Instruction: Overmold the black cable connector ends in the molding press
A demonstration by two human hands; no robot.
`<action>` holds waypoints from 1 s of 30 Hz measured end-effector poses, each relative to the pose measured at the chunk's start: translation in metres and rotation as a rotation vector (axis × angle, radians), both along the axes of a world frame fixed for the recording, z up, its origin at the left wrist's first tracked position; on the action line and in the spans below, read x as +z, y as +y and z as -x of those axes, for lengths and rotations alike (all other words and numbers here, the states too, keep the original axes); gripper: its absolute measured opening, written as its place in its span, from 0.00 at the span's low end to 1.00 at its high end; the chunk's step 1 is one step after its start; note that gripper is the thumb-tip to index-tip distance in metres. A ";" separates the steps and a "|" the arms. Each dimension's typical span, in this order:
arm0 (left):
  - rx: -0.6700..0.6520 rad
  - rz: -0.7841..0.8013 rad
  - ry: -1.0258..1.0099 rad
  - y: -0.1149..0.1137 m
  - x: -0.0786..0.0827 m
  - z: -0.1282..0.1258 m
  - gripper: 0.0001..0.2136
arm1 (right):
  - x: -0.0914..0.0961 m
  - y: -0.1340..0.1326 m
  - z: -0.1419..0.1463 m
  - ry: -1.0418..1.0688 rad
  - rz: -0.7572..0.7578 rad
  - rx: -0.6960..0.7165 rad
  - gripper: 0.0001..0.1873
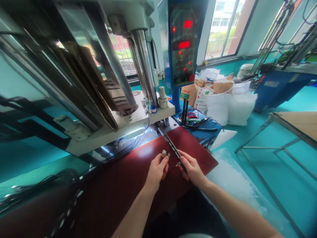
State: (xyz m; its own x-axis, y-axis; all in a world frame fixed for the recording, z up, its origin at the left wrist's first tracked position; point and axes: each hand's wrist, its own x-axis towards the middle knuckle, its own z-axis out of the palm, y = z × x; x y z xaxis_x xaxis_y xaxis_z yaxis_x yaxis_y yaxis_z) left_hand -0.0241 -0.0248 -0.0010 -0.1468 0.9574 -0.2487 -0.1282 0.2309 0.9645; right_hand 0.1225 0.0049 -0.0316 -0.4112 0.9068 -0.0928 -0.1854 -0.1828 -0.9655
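My left hand (155, 172) is closed in a pinch on small silvery metal connectors (164, 153), which stick up past the thumb and fingertips. My right hand (192, 168) grips the near end of a long, narrow dark bar (171, 144) with a row of light slots along it. The bar slants away to the front edge of the press. Another small metal piece (178, 164) shows by my right fingers; I cannot tell whether it is attached to the bar. Both hands are above the dark red work board (141, 165), close together.
The press (119, 124) with thick steel columns stands ahead and left. A control panel (184, 46) with red digits rises at its right. Black cables (198, 123) lie on the blue side table; more cables (37, 188) lie at left. White sacks (218, 107) stand behind, a table (297, 125) at right.
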 end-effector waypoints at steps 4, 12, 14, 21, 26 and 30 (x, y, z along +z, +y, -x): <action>-0.068 0.081 -0.027 0.002 0.004 -0.002 0.16 | -0.002 0.000 -0.001 0.026 0.001 -0.012 0.29; 0.052 0.007 0.048 0.001 0.003 -0.012 0.14 | 0.002 -0.001 -0.002 0.010 -0.014 0.038 0.28; 0.059 0.005 0.041 0.000 0.003 -0.012 0.14 | 0.002 0.000 -0.002 0.019 -0.018 0.044 0.28; 0.081 0.004 -0.084 -0.002 0.003 -0.015 0.14 | 0.000 0.001 -0.002 0.034 -0.003 0.040 0.29; 0.066 -0.056 -0.042 0.001 -0.013 -0.014 0.13 | 0.003 0.000 0.000 -0.018 -0.039 0.038 0.30; 0.078 -0.081 -0.019 -0.001 -0.009 -0.014 0.12 | 0.003 0.000 0.003 -0.030 -0.074 0.022 0.33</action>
State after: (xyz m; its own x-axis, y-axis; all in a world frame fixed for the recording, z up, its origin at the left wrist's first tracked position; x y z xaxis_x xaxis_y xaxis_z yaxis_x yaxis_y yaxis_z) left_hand -0.0105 -0.0257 -0.0104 -0.2181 0.9602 -0.1747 -0.1615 0.1410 0.9767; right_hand 0.1194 0.0046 -0.0288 -0.4290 0.9025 -0.0383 -0.1528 -0.1143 -0.9816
